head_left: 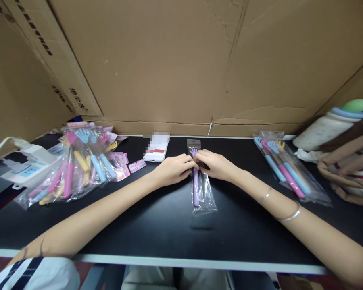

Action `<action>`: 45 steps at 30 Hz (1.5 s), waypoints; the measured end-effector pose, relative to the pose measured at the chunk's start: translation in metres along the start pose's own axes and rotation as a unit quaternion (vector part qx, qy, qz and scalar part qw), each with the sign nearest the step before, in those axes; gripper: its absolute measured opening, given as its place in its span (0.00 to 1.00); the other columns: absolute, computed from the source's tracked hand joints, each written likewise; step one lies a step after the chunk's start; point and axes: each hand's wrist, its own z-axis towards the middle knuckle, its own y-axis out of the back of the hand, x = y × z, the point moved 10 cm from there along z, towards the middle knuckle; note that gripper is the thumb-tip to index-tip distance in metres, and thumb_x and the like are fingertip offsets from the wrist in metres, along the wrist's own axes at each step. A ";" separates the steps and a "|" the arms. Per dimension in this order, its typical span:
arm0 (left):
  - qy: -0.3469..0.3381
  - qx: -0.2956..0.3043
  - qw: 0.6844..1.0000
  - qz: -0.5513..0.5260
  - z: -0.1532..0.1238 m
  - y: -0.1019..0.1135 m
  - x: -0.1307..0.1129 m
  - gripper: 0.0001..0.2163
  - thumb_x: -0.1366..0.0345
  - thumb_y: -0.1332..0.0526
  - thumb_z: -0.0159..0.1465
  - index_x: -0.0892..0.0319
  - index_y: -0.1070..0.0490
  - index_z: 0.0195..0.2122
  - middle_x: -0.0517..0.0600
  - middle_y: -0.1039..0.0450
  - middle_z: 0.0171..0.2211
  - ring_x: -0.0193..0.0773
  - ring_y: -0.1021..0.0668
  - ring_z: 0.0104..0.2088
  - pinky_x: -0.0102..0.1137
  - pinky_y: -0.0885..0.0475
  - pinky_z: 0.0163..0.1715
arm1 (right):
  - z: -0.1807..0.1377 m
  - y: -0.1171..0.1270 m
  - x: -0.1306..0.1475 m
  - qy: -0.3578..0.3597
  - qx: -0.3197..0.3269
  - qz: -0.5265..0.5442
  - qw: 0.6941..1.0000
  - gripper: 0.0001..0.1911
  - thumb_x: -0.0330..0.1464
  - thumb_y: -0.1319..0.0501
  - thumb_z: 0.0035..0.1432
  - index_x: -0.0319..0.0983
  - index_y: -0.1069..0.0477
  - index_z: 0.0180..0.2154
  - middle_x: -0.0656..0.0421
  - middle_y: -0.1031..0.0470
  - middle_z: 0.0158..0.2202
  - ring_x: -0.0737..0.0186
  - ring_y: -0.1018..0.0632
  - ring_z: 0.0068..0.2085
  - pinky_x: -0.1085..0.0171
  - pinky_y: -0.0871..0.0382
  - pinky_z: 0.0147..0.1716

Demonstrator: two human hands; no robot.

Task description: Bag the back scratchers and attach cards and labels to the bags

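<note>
A purple hand-shaped back scratcher [195, 189] lies in a clear plastic bag [205, 195] on the black table [157, 225], its claw end pointing away from me. My left hand [172, 169] and my right hand [214, 164] meet over the bag's upper part. Both hands pinch the bag near the claw, fingers curled and pressed together. The bag's top flap [194, 143] sticks out beyond my fingers.
A pile of bagged scratchers [75, 165] in pink, blue and yellow lies at the left, beside a white power strip [30, 163]. A phone [156, 150] and small pink cards [137, 165] sit behind. Another bagged stack [286, 171] lies right, near a bottle [329, 125]. Cardboard walls [169, 60] enclose the table.
</note>
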 end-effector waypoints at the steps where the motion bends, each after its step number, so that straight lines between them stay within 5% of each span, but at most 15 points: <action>1: -0.004 0.002 1.000 0.002 0.000 0.000 -0.001 0.12 0.69 0.51 0.65 0.56 0.32 0.46 0.51 0.30 0.43 0.37 0.29 0.42 0.30 0.33 0.40 | 0.000 0.000 0.000 0.006 0.007 0.022 1.000 0.08 0.23 0.45 0.53 0.40 0.36 0.35 0.58 0.31 0.35 0.63 0.31 0.37 0.68 0.38 0.30; 10: -0.025 0.030 0.999 -0.024 0.001 0.008 -0.016 0.12 0.68 0.50 0.66 0.55 0.29 0.43 0.49 0.27 0.43 0.36 0.26 0.43 0.28 0.34 0.40 | -0.003 -0.006 -0.004 -0.020 0.094 0.168 0.981 0.10 0.20 0.47 0.50 0.39 0.35 0.32 0.61 0.32 0.29 0.67 0.33 0.30 0.68 0.38 0.30; 17: 0.023 0.068 0.993 -0.093 -0.001 0.038 -0.010 0.10 0.65 0.46 0.64 0.53 0.26 0.41 0.47 0.24 0.38 0.35 0.24 0.37 0.25 0.35 0.37 | -0.006 -0.020 -0.015 -0.062 0.178 0.382 0.905 0.08 0.31 0.43 0.57 0.37 0.30 0.39 0.59 0.26 0.35 0.65 0.26 0.36 0.63 0.34 0.39; 21: 0.080 0.085 0.991 -0.067 -0.013 0.060 0.014 0.10 0.63 0.47 0.64 0.51 0.26 0.38 0.42 0.23 0.37 0.32 0.23 0.35 0.24 0.36 0.35 | -0.011 -0.024 -0.033 -0.105 0.181 0.487 0.848 0.13 0.37 0.42 0.57 0.35 0.30 0.40 0.57 0.25 0.35 0.65 0.25 0.37 0.62 0.34 0.41; 29: 0.301 0.058 0.948 0.085 -0.090 0.079 0.099 0.16 0.52 0.50 0.63 0.50 0.27 0.40 0.45 0.23 0.40 0.39 0.24 0.40 0.27 0.37 0.33 | -0.019 -0.032 -0.082 -0.224 0.048 0.625 0.746 0.10 0.36 0.38 0.54 0.37 0.33 0.36 0.61 0.28 0.30 0.68 0.26 0.33 0.65 0.30 0.35; 34: 0.336 0.088 0.929 0.131 -0.124 0.066 0.115 0.22 0.43 0.51 0.61 0.51 0.29 0.45 0.49 0.26 0.44 0.44 0.27 0.46 0.30 0.35 0.35 | -0.019 -0.036 -0.084 -0.233 0.046 0.621 0.747 0.09 0.35 0.39 0.55 0.37 0.32 0.37 0.61 0.28 0.29 0.69 0.26 0.33 0.66 0.29 0.34; 45: 0.340 0.075 0.924 0.159 -0.130 0.055 0.114 0.22 0.44 0.51 0.60 0.52 0.26 0.41 0.51 0.25 0.40 0.47 0.26 0.43 0.34 0.33 0.37 | -0.019 -0.034 -0.083 -0.250 0.034 0.592 0.765 0.11 0.35 0.36 0.51 0.37 0.32 0.36 0.61 0.28 0.28 0.69 0.26 0.32 0.65 0.27 0.35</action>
